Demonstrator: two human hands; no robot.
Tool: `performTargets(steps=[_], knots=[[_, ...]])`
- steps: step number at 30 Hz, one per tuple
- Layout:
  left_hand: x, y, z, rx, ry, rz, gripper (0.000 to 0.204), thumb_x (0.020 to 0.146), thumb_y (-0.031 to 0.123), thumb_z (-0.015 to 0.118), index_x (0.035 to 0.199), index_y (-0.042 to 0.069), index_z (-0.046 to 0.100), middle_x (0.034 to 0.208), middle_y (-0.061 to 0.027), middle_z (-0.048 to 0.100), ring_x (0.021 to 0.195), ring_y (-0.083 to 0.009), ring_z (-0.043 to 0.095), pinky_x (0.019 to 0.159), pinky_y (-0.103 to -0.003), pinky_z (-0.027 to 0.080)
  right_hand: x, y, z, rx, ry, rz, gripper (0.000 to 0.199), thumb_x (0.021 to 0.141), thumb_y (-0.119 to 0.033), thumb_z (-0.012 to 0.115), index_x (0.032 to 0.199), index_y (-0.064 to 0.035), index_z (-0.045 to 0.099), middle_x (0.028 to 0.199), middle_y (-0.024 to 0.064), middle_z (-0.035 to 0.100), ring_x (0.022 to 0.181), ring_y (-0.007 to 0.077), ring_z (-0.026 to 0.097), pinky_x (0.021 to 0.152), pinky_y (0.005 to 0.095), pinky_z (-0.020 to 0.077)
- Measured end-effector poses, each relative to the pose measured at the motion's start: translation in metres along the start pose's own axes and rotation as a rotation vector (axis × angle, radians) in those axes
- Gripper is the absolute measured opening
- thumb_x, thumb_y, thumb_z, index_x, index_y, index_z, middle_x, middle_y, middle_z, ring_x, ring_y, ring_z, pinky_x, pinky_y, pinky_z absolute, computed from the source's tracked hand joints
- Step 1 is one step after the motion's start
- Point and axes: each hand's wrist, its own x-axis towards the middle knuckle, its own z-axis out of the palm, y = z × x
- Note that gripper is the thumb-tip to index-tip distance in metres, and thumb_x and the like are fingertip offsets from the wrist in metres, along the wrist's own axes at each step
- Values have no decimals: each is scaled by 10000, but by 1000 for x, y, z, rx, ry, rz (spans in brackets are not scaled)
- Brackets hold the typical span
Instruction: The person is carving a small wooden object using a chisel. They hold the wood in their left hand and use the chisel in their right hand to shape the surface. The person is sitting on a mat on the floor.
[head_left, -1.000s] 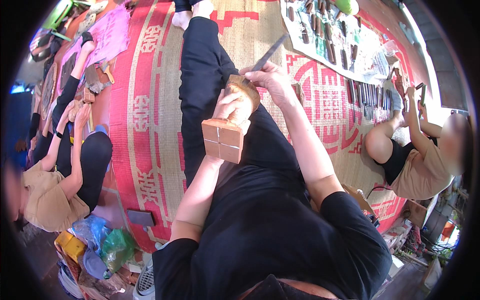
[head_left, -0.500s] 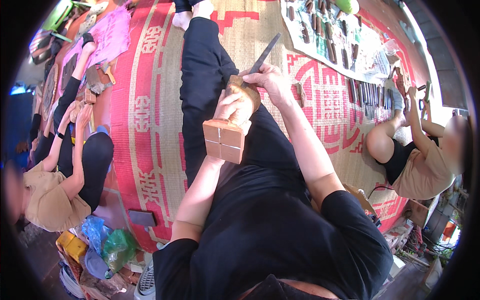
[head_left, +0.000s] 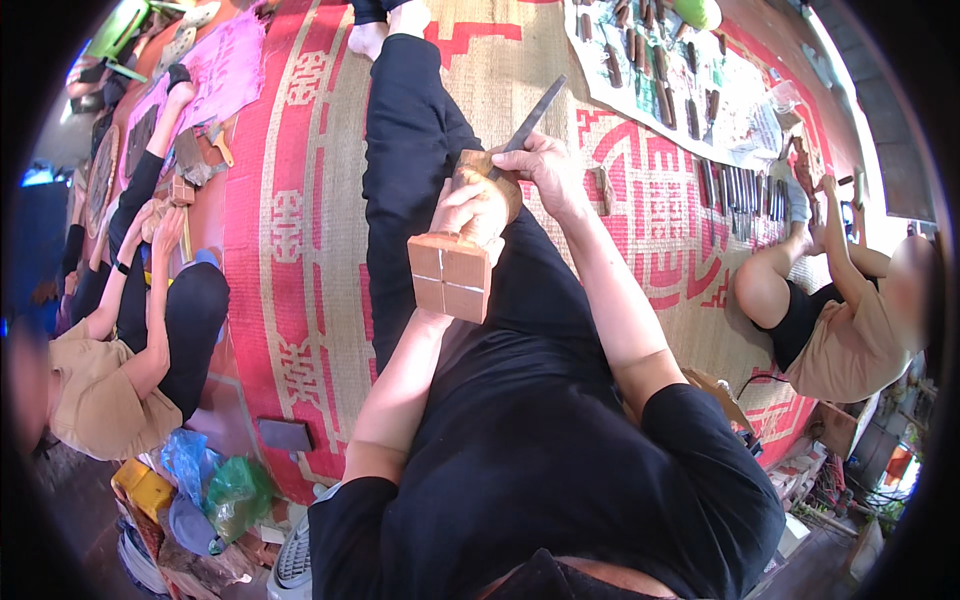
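A carved wooden piece (head_left: pixel 450 280) with a square base, marked by a pale cross, is held over my lap. Around its narrower middle my left hand (head_left: pixel 468 212) is closed, with the base turned toward me. My right hand (head_left: pixel 548 172) pinches a dark, flat file (head_left: pixel 538 108), whose far end points up and to the right. The file's near part lies against the rounded upper end of the wood, partly hidden by my right thumb and fingers.
A red and straw-coloured mat (head_left: pixel 340 200) lies under my legs. Ahead right, several carving tools (head_left: pixel 660 80) rest on a white sheet (head_left: pixel 740 125), with a row of dark-handled tools (head_left: pixel 742 190) beside it. People sit at left and right. Bags (head_left: pixel 238 495) lie at lower left.
The file and my right hand have shifted slightly toward me and to the right. The wooden base has tipped up a little in my left hand.
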Motion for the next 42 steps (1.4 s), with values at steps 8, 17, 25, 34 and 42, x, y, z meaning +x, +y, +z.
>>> performTargets(steps=[8, 17, 25, 34, 42], knots=[[0, -14, -11, 268, -102, 256, 431, 796, 56, 693, 1193, 78, 528, 1283, -81, 519, 1322, -340, 391, 1101, -452, 303, 22, 16, -21, 198, 197, -22, 107, 804, -47, 658, 865, 18, 600, 819, 139, 685, 651, 212, 674, 625, 289, 551], [1, -10, -9, 253, -81, 211, 428, 797, 66, 694, 1192, 84, 531, 1292, -81, 517, 1331, -346, 378, 1108, -465, 288, -3, -1, 7, 66, 22, 11, 161, 786, -46, 669, 939, -3, 643, 818, 112, 684, 708, 169, 650, 687, 285, 513], [0, -6, -9, 291, -101, 226, 420, 791, 57, 692, 1178, 84, 532, 1285, -87, 517, 1316, -339, 398, 1095, -454, 311, 18, 11, -16, 214, 151, -13, 101, 815, -52, 657, 886, -4, 603, 815, 105, 681, 677, 181, 664, 654, 277, 537], [-3, -8, -9, 174, -106, 170, 418, 802, 45, 682, 1189, 89, 530, 1288, -86, 511, 1322, -334, 385, 1094, -450, 313, 25, 13, -9, 202, 113, 35, 113, 833, -57, 650, 923, -7, 603, 844, 110, 684, 729, 182, 668, 675, 292, 536], [0, -10, -10, 207, -104, 159, 423, 795, 51, 694, 1178, 86, 516, 1302, -85, 504, 1346, -328, 353, 1084, -444, 322, 9, 1, 3, 105, 32, 16, 127, 822, -54, 656, 926, 3, 610, 848, 122, 690, 709, 172, 660, 677, 289, 531]])
